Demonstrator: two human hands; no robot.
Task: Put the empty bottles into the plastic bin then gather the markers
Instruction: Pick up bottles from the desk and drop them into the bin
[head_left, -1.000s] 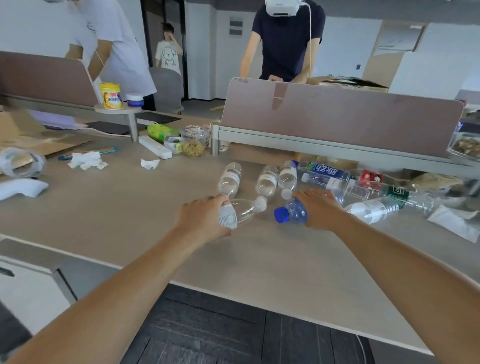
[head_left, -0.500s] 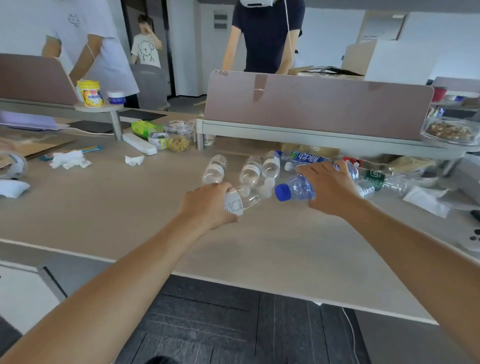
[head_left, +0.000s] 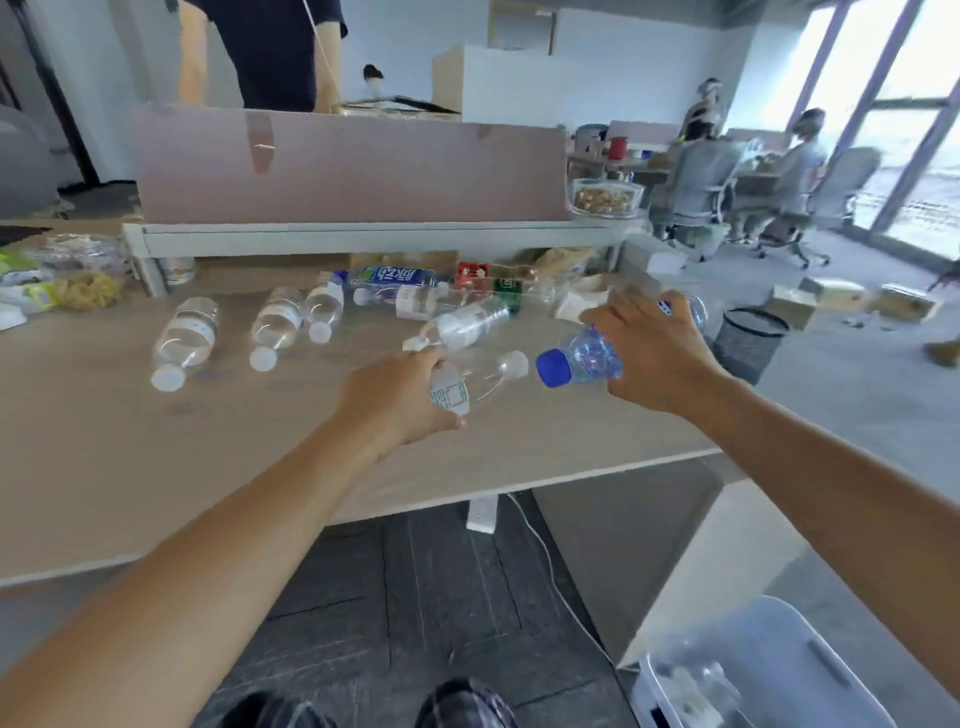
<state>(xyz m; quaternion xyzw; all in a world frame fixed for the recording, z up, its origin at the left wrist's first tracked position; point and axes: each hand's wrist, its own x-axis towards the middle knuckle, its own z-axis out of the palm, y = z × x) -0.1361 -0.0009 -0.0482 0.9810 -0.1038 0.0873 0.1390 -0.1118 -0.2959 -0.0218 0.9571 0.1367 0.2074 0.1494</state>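
Observation:
My left hand (head_left: 397, 400) grips a clear bottle with a white cap (head_left: 480, 379) just above the desk. My right hand (head_left: 657, 353) holds a bluish bottle with a blue cap (head_left: 582, 361), lifted near the desk's right end. Several more empty bottles (head_left: 275, 325) lie on their sides on the wooden desk (head_left: 156, 452), some with blue, red and green labels by the divider. A translucent plastic bin (head_left: 810, 670) stands on the floor at the lower right, with something clear inside. No markers are visible.
A pink divider (head_left: 353, 166) on a grey shelf closes the desk's far side. A black mesh wastebasket (head_left: 748, 340) stands past the desk's right end. Snack bags (head_left: 78, 288) lie at the left. People sit and stand beyond.
Both hands have lifted their bottles off the desk and carried them rightward. The view has swung right and down, bringing the plastic bin and wastebasket into sight.

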